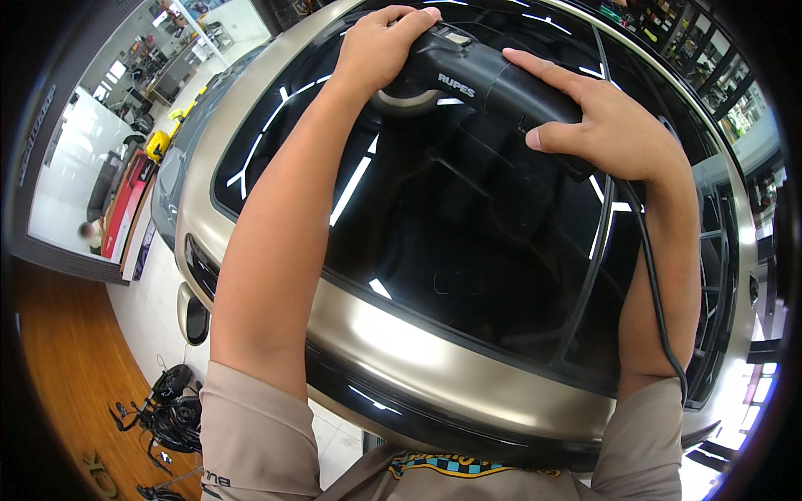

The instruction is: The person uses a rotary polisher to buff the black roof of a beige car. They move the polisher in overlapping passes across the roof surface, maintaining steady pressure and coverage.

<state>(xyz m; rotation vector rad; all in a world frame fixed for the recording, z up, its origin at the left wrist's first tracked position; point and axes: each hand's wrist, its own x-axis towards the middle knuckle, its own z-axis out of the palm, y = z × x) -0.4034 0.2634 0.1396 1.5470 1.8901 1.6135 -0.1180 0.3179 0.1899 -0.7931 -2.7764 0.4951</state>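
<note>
A black car polisher (pixel 501 88) with a pale pad edge (pixel 409 103) showing under its head rests at the far part of a car's glossy black glass roof (pixel 418 217). My left hand (pixel 380 52) is closed over the polisher's head, its fingertips partly hidden. Around the rear of the body wraps my right hand (pixel 622 129), thumb on the near side and fingers over the top. A black power cord (pixel 650 259) runs from the tool's back end down along my right forearm. Bright ceiling lights reflect in the dark glass.
Gold-beige body panels (pixel 401 334) frame the glass, with a side mirror (pixel 194 313) jutting out at left. Another grey car (pixel 170 188) stands beyond. At lower left a black motorcycle (pixel 175 409) is parked near a wooden surface (pixel 63 359). Shelving (pixel 718 50) lines the far right.
</note>
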